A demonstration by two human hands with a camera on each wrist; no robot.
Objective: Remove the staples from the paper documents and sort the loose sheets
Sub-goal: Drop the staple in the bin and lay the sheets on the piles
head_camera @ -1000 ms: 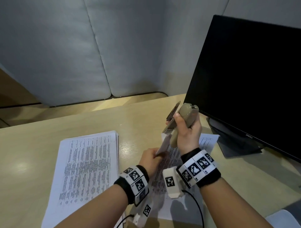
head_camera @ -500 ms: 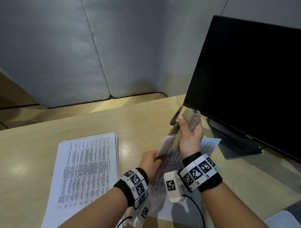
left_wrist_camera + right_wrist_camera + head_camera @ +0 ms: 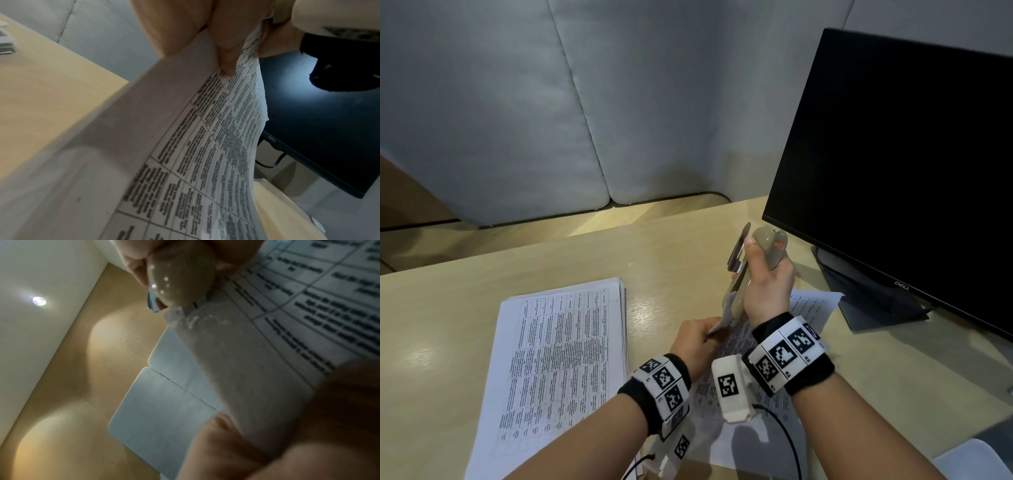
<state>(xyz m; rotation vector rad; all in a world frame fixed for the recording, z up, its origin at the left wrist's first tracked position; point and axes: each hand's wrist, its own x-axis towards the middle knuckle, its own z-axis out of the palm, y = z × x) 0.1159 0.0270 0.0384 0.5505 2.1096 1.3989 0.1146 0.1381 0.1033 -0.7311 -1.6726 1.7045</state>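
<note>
- Right hand (image 3: pixel 767 291) clenches beige plastic stapler (image 3: pixel 756 260), raised above counter (image 3: pixel 671 253).
- Left hand (image 3: pixel 697 342) pinches white printed paper document (image 3: pixel 205 146) by its corner.
- Paper looks thin, floppy, tearable; grip near staple.

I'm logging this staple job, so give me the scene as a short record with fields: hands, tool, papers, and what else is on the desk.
left hand: pinches the lifted corner of the printed white document
right hand: grips the beige plastic stapler-shaped tool, its lower end at that corner
stack: printed white sheets flat on the pale wooden desk, left of the hands
other: black monitor at right
</note>
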